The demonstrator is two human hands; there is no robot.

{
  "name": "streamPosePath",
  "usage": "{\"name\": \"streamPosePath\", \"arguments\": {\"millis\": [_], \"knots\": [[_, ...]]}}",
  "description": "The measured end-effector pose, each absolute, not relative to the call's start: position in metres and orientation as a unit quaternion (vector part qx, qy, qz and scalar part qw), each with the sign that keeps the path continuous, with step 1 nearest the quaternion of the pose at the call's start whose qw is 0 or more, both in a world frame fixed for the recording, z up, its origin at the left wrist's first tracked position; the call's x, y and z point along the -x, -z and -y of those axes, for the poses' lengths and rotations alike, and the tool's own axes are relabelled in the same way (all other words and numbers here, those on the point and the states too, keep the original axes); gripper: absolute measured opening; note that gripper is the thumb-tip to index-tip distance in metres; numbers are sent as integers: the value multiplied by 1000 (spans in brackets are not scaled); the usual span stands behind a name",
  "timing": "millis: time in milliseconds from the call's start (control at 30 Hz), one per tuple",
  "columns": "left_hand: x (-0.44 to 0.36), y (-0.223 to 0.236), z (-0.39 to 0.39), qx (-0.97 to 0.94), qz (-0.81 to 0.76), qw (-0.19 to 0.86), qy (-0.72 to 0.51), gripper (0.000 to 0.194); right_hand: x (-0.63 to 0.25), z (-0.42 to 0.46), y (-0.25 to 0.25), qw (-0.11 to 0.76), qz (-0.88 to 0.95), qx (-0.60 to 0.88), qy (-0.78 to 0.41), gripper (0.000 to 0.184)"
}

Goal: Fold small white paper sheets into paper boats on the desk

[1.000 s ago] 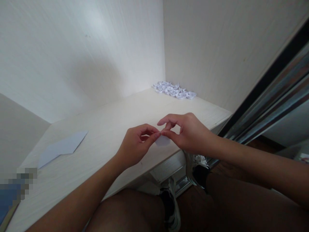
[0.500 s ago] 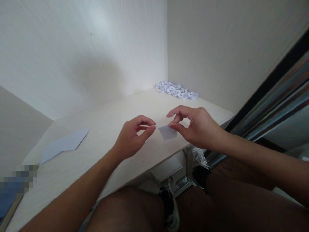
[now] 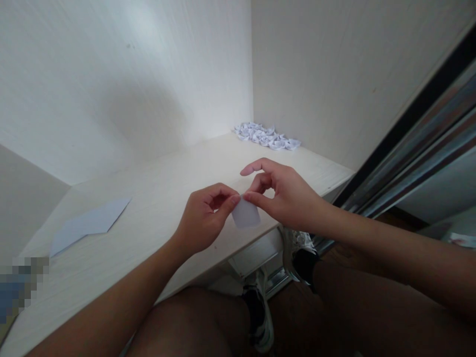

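A small white piece of paper (image 3: 246, 214) hangs between my two hands, just above the front part of the pale board. My left hand (image 3: 208, 213) pinches its upper left corner between thumb and fingertips. With thumb and a bent finger, my right hand (image 3: 284, 191) grips the upper edge close by, its index finger raised and apart. The two thumbs nearly meet at the paper's top.
Folded white paper pieces (image 3: 266, 136) lie heaped in the back corner. Several flat paper sheets (image 3: 91, 222) rest on the left of the board (image 3: 167, 183). Pale walls rise behind and to the right. Below the front edge are my legs and shoes (image 3: 297, 243).
My left hand has closed on the paper's corner, which only my right hand held before. My right hand has moved left with the paper, bringing both hands together.
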State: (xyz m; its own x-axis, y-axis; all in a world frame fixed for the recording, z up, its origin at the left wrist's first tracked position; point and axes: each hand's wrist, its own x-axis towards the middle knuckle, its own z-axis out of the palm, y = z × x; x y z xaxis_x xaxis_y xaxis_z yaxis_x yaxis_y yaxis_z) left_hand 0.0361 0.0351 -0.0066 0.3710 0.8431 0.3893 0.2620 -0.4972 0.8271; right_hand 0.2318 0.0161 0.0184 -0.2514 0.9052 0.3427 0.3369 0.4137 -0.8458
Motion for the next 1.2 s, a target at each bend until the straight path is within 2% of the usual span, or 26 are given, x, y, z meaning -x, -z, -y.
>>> {"name": "streamPosePath", "arguments": {"millis": [100,233,367,533,700,1033,1200], "knots": [[-35,10,-39,-738,-367,383,-417,18,-230,-18,-14,442,691,438,-369,32],[-35,11,-42,-753,-349,417,-371,20,-232,-17,-14,411,713,459,-335,37],[-36,8,-37,-813,-337,340,-332,20,-235,-14,-18,375,757,462,-270,40],[-37,6,-32,-830,-342,258,-358,20,-233,-15,-18,393,747,452,-289,27],[-37,9,-33,-806,-361,279,-377,19,-233,-21,-10,413,718,437,-352,18],[-36,10,-37,-788,-366,313,-383,17,-236,-22,-7,408,710,432,-378,24],[-35,10,-39,-790,-354,342,-366,20,-240,-21,-6,384,724,450,-355,28]]}}
